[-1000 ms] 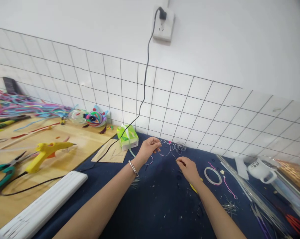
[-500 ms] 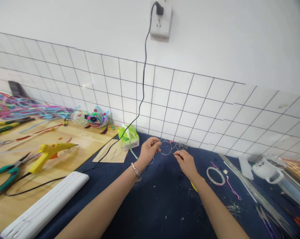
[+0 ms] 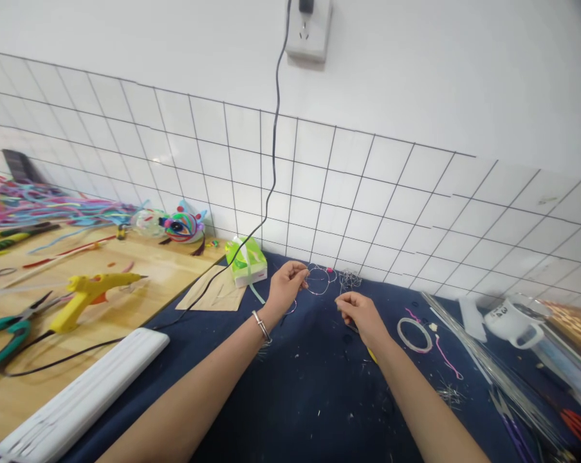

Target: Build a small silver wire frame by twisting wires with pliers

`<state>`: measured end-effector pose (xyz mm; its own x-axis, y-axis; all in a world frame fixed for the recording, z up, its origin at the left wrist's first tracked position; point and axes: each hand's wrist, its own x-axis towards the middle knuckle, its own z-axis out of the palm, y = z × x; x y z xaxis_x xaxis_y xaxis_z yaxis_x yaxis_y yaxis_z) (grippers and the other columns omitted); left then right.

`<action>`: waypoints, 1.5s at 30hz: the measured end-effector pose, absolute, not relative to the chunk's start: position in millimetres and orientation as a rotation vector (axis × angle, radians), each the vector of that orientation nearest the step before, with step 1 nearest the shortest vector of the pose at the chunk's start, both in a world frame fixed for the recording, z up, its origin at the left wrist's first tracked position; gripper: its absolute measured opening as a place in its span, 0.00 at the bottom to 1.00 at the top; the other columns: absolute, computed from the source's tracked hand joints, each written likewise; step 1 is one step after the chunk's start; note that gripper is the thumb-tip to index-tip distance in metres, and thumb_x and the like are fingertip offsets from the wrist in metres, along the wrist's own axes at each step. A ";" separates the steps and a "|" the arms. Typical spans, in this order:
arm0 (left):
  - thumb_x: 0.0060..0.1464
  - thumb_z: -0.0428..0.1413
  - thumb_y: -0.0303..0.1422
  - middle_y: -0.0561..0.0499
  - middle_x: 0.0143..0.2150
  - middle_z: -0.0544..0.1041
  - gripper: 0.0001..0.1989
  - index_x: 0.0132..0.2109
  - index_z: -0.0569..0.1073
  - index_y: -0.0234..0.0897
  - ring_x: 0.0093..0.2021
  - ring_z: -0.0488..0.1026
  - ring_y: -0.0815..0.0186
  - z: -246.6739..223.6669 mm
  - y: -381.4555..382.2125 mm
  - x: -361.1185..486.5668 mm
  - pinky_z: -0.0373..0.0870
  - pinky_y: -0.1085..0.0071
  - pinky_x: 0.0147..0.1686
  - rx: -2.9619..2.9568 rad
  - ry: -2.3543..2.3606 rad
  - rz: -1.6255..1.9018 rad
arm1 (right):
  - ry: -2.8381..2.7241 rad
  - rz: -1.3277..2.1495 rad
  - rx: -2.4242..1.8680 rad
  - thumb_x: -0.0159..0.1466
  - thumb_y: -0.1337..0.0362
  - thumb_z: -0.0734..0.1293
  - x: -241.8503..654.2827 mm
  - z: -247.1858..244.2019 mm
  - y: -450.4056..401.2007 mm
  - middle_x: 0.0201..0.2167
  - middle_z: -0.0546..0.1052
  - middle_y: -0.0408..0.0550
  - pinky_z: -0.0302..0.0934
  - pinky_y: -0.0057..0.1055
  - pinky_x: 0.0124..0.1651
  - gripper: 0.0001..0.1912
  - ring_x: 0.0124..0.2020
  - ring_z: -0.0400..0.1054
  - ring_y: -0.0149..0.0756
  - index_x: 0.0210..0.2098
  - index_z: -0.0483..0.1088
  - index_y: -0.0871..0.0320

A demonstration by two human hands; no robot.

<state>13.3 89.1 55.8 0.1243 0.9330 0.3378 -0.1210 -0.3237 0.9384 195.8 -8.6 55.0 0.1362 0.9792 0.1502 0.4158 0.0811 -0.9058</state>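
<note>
Wire piece [image 3: 322,281] with thin rounded loops and one pink-red spot was in the left hand [image 3: 289,283], near the wall [image 3: 391,212] and above the far part of the dark blue cloth [image 3: 314,386]. Two hands were working: the left one had its thumb and finger pinched on the left edge of this piece, and the right one [image 3: 360,312] had its fingertips drawn together, well bent, but whether they grasped a thin wire I could not tell. One bracelet [image 3: 261,326] was on the left wrist. Just to the right of the loops was one tangle of wire [image 3: 350,278], close to the wall, so the room on that far side was narrow. Between two forearms the cloth was wider, with only small scraps on it. One green tissue pack [image 3: 246,260] stood beyond the left wrist, near the edge of one wooden board [image 3: 159,283]; on this board lay one yellow glue gun [image 3: 90,296] and one pair of green-handled pliers [image 3: 17,328]. One white power strip [image 3: 87,392] ran slanting beside the board edge. To the right of the right hand were one pale ring [image 3: 414,335], one bundle of straight wires [image 3: 488,360] and one white mug [image 3: 515,323]
</note>
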 end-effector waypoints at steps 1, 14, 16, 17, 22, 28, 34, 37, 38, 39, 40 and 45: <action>0.48 0.54 0.37 0.54 0.22 0.72 0.10 0.36 0.69 0.36 0.21 0.69 0.71 55.4 88.6 13.8 0.64 0.76 0.22 1.449 0.843 1.383 | -1.409 0.822 -1.461 0.56 0.53 0.61 192.0 54.9 -7.2 0.22 0.69 0.43 0.56 0.25 0.23 0.16 0.20 0.60 0.26 0.34 0.68 0.60; 0.48 0.54 0.37 0.54 0.23 0.71 0.09 0.36 0.69 0.36 0.21 0.69 0.71 51.5 91.7 15.2 0.64 0.77 0.22 1.467 0.864 1.384 | -1.440 0.890 -1.483 0.55 0.55 0.61 185.5 61.0 -6.6 0.25 0.72 0.44 0.54 0.23 0.22 0.14 0.20 0.60 0.26 0.33 0.69 0.59; 0.47 0.54 0.37 0.54 0.23 0.72 0.09 0.36 0.69 0.36 0.21 0.69 0.71 52.3 91.1 15.4 0.64 0.77 0.21 1.457 0.863 1.375 | -1.473 0.777 -1.529 0.54 0.58 0.61 188.9 61.8 -7.4 0.24 0.71 0.43 0.55 0.25 0.25 0.12 0.22 0.60 0.27 0.32 0.70 0.58; 0.47 0.55 0.37 0.54 0.24 0.72 0.09 0.36 0.69 0.36 0.21 0.69 0.72 52.5 90.7 15.6 0.64 0.77 0.21 1.449 0.864 1.373 | -1.490 0.715 -1.546 0.54 0.59 0.61 190.1 62.9 -7.1 0.24 0.71 0.42 0.56 0.26 0.28 0.11 0.24 0.61 0.29 0.32 0.70 0.57; 0.47 0.55 0.36 0.54 0.24 0.72 0.09 0.35 0.69 0.37 0.20 0.68 0.72 51.5 89.8 16.9 0.64 0.76 0.21 1.444 0.881 1.373 | -1.549 0.464 -1.589 0.55 0.60 0.59 193.3 71.6 -5.8 0.31 0.73 0.44 0.56 0.31 0.39 0.11 0.33 0.63 0.34 0.32 0.71 0.55; 0.48 0.54 0.36 0.54 0.24 0.72 0.08 0.35 0.70 0.37 0.21 0.69 0.71 50.5 90.7 16.0 0.65 0.76 0.24 1.476 0.880 1.411 | -1.612 0.450 -1.611 0.55 0.62 0.59 192.0 71.7 -15.8 0.30 0.73 0.43 0.55 0.30 0.37 0.10 0.32 0.64 0.34 0.31 0.71 0.54; 0.48 0.54 0.35 0.54 0.24 0.72 0.08 0.35 0.69 0.37 0.21 0.68 0.72 50.7 89.2 16.9 0.65 0.75 0.25 1.489 0.889 1.424 | -1.591 0.594 -1.601 0.55 0.61 0.60 186.9 62.7 -23.4 0.25 0.72 0.41 0.55 0.26 0.31 0.10 0.27 0.63 0.31 0.30 0.71 0.55; 0.48 0.53 0.35 0.54 0.25 0.72 0.08 0.36 0.69 0.37 0.21 0.69 0.72 51.4 88.9 17.2 0.65 0.75 0.25 1.482 0.881 1.424 | -1.532 0.639 -1.588 0.55 0.60 0.61 186.6 58.4 -23.3 0.25 0.72 0.42 0.55 0.26 0.31 0.10 0.27 0.62 0.31 0.29 0.71 0.56; 0.48 0.53 0.35 0.54 0.26 0.72 0.08 0.36 0.69 0.37 0.21 0.69 0.72 51.6 89.0 17.0 0.65 0.75 0.25 1.479 0.880 1.425 | -1.510 0.657 -1.581 0.54 0.60 0.61 186.6 57.0 -23.5 0.25 0.71 0.42 0.54 0.26 0.30 0.09 0.27 0.62 0.31 0.29 0.71 0.56; 0.48 0.53 0.35 0.54 0.26 0.72 0.08 0.36 0.69 0.37 0.21 0.69 0.72 51.7 89.2 16.8 0.65 0.75 0.25 1.476 0.882 1.426 | -1.486 0.677 -1.573 0.54 0.60 0.62 186.5 55.4 -24.1 0.25 0.71 0.42 0.54 0.26 0.30 0.09 0.27 0.62 0.31 0.29 0.71 0.57; 0.48 0.54 0.35 0.54 0.26 0.73 0.08 0.36 0.69 0.37 0.21 0.69 0.72 51.5 89.6 16.6 0.65 0.75 0.25 1.472 0.890 1.429 | -1.460 0.701 -1.565 0.54 0.60 0.62 186.0 53.9 -25.2 0.25 0.71 0.42 0.54 0.26 0.30 0.09 0.27 0.61 0.30 0.28 0.71 0.57; 0.48 0.53 0.35 0.54 0.26 0.73 0.07 0.34 0.70 0.37 0.25 0.71 0.70 46.3 89.9 18.3 0.65 0.74 0.28 1.457 0.964 1.481 | -1.336 0.893 -1.492 0.55 0.57 0.62 174.3 50.4 -35.0 0.20 0.66 0.40 0.53 0.25 0.24 0.12 0.21 0.57 0.27 0.32 0.70 0.59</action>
